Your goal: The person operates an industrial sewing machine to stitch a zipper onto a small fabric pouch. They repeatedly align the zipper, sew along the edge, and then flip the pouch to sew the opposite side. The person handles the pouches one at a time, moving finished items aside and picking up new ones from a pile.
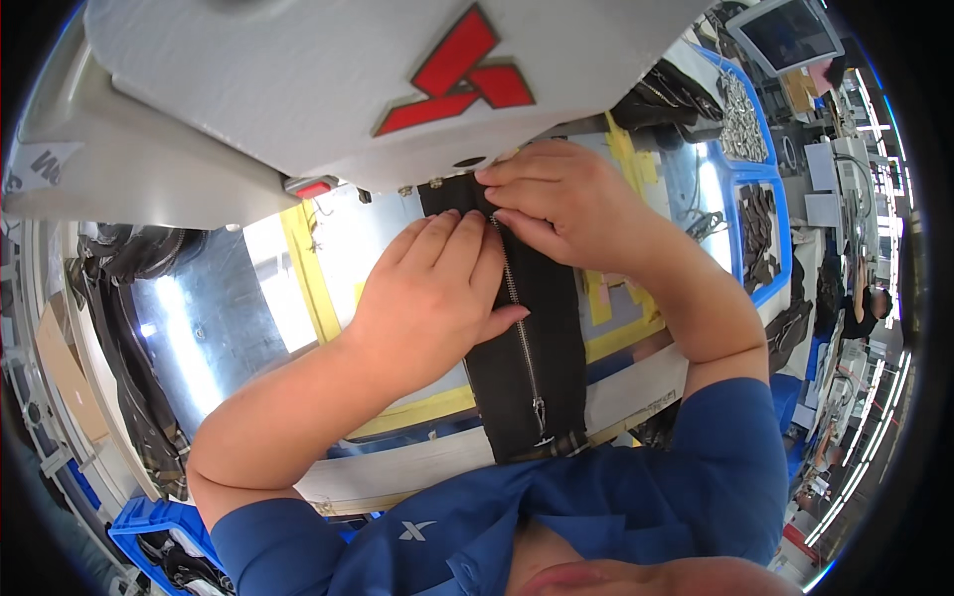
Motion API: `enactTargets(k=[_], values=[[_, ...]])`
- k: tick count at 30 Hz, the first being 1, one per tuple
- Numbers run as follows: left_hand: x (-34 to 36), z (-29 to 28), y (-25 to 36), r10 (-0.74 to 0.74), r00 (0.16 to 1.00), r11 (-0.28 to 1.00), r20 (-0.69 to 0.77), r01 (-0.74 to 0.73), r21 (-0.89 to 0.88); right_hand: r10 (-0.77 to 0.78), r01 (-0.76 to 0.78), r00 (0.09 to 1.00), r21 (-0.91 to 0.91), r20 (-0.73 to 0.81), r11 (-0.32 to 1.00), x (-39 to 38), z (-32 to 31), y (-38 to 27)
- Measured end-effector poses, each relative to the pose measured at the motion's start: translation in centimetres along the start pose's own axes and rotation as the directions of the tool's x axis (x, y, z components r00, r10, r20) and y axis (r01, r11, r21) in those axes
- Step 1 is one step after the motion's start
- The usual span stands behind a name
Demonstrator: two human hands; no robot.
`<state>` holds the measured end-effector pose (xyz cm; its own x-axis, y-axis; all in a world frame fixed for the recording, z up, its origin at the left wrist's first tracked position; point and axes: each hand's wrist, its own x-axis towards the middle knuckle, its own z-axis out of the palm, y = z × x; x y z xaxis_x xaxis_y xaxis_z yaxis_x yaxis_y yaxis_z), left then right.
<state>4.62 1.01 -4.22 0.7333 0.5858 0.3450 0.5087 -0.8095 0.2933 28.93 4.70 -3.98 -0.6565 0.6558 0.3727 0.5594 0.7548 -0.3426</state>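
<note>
A dark fabric piece with a metal zipper (519,328) runs lengthwise from under the sewing machine head (298,99) toward my body. The zipper pull (540,407) lies near its close end. My left hand (432,283) rests on the fabric's left side, fingers stretched flat and thumb apart, reaching toward the zipper teeth. Farther up, my right hand (566,204) pinches the fabric beside the teeth, its fingertips close under the machine head. The machine's needle and foot are hidden behind the head.
Yellow tape (308,268) marks the shiny worktable (189,308). Dark garment pieces (129,253) lie at the left. On the right, a blue tray (785,238) holds metal zipper parts and dark pieces. A blue crate (149,526) stands low left; a screen (785,38) is far right. Another person (873,308) is in the background.
</note>
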Motion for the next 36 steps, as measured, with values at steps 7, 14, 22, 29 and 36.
enactTargets(k=[7,14,22,29,36], values=[[0.3,0.1,-0.6,-0.053,0.999,0.999,0.012,0.053,0.005,0.037,-0.037,0.999,-0.011,-0.015,0.999,0.1,0.1,-0.4],[0.6,-0.4,-0.6,-0.062,0.994,0.997,0.094,0.058,0.046,0.017,-0.014,1.000,-0.111,0.022,0.994,-0.3,-0.1,-1.2],[1.0,-1.3,-0.2,-0.078,0.986,0.991,0.149,0.061,0.118,0.119,-0.112,0.974,-0.043,0.193,0.993,-0.4,-1.9,-1.2],[1.5,-1.7,-0.2,-0.146,0.976,0.980,0.164,0.120,0.161,0.183,-0.176,0.961,-0.054,0.208,0.983,0.7,-1.6,-1.6],[1.2,-2.0,-0.8,-0.176,0.976,0.977,0.129,0.157,0.144,0.201,-0.196,0.963,-0.047,0.180,0.979,1.4,-0.4,-2.0]])
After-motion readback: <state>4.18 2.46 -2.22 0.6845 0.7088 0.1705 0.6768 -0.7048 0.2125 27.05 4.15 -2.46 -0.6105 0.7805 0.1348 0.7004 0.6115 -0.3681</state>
